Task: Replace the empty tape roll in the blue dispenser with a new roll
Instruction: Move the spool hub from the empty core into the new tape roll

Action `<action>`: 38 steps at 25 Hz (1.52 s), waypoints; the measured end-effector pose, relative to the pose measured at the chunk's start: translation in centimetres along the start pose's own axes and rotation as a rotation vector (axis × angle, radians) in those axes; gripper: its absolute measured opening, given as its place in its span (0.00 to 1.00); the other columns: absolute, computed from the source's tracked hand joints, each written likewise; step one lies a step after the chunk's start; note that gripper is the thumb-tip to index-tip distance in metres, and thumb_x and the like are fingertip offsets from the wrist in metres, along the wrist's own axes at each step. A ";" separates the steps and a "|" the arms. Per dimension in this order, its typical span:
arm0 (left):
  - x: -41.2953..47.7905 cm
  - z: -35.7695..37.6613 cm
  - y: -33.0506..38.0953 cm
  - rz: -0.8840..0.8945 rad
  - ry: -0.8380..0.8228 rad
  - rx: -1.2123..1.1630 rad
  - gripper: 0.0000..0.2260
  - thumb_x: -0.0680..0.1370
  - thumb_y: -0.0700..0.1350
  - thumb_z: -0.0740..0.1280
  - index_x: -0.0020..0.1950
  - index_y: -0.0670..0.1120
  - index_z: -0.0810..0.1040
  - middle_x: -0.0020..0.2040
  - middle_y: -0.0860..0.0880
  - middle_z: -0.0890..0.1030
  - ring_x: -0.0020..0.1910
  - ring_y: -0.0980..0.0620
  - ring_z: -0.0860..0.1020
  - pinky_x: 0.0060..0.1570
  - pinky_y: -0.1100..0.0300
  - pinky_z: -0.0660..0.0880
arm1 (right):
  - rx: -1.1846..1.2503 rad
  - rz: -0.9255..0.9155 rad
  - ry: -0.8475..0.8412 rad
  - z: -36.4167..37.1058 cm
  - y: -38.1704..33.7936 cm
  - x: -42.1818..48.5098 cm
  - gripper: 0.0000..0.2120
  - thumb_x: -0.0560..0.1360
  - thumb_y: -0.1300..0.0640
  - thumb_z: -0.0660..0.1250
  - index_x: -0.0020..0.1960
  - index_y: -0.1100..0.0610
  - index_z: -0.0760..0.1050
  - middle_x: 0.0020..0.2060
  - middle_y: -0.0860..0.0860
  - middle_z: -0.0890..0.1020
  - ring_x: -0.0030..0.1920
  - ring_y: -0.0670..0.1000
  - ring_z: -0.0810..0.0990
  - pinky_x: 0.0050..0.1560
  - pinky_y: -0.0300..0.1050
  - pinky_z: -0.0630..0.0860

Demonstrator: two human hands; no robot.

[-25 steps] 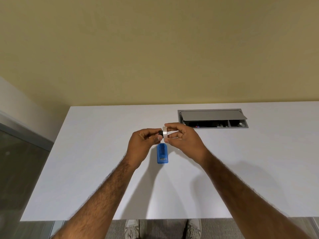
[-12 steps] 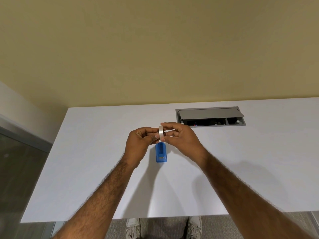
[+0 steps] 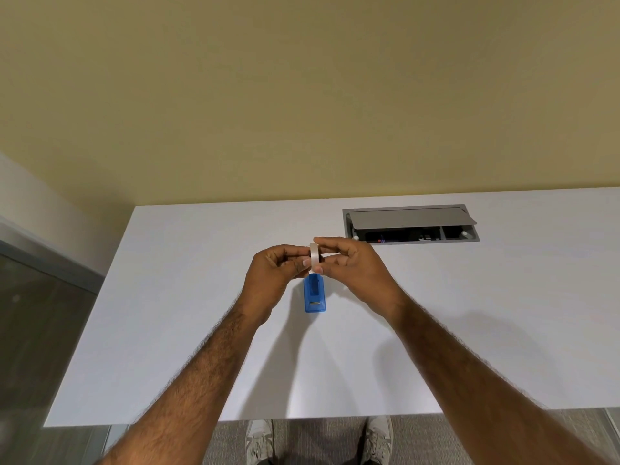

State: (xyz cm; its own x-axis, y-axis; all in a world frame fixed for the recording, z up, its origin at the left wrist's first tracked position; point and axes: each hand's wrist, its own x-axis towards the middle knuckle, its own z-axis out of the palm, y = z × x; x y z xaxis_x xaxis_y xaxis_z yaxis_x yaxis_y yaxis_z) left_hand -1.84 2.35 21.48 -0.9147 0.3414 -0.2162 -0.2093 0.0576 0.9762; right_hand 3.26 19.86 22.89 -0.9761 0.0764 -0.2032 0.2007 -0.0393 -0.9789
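Gripping tape roll (image 3: 314, 257) w/ both hands (image 3: 322, 268)

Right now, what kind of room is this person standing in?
Probably an office or meeting room. The big white table has a built-in cable box with a flip lid, a blue tape dispenser sits on it, and there is grey carpet underfoot.

dispenser (image 3: 314, 294): blue | tape roll (image 3: 314, 257): whitish | table (image 3: 167, 297): white | wall (image 3: 302, 95): tan

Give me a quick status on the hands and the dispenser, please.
Left hand and right hand pinch white tape roll. Blue plastic dispenser lies empty on white table. Nothing obstructing.
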 end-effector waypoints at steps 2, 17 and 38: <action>0.0 0.1 -0.2 -0.006 0.025 -0.017 0.08 0.77 0.36 0.71 0.55 0.40 0.84 0.49 0.41 0.87 0.46 0.47 0.85 0.51 0.54 0.82 | 0.101 0.012 0.020 -0.1 0.0 -0.1 0.20 0.72 0.64 0.72 0.63 0.58 0.77 0.55 0.54 0.84 0.52 0.55 0.84 0.56 0.49 0.80; -0.4 0.8 -0.1 0.005 -0.002 -0.054 0.10 0.79 0.37 0.69 0.60 0.40 0.83 0.54 0.42 0.86 0.54 0.43 0.85 0.59 0.48 0.81 | -0.030 0.029 0.176 0.2 -0.1 -0.5 0.07 0.73 0.64 0.70 0.50 0.58 0.82 0.42 0.55 0.86 0.44 0.52 0.85 0.40 0.43 0.82; -0.4 0.7 0.0 -0.115 -0.037 -0.183 0.15 0.76 0.36 0.73 0.63 0.41 0.79 0.57 0.40 0.85 0.58 0.39 0.83 0.61 0.44 0.79 | -0.269 -0.055 0.202 0.4 0.5 -0.1 0.09 0.71 0.62 0.71 0.50 0.52 0.80 0.45 0.46 0.84 0.45 0.46 0.84 0.48 0.48 0.83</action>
State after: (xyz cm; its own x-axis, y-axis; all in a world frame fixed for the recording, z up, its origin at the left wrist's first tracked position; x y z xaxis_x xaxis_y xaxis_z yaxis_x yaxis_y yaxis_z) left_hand -1.24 2.83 21.53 -0.8685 0.3770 -0.3219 -0.3739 -0.0718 0.9247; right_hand 3.44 19.39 22.42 -0.9554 0.2681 -0.1239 0.1890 0.2326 -0.9540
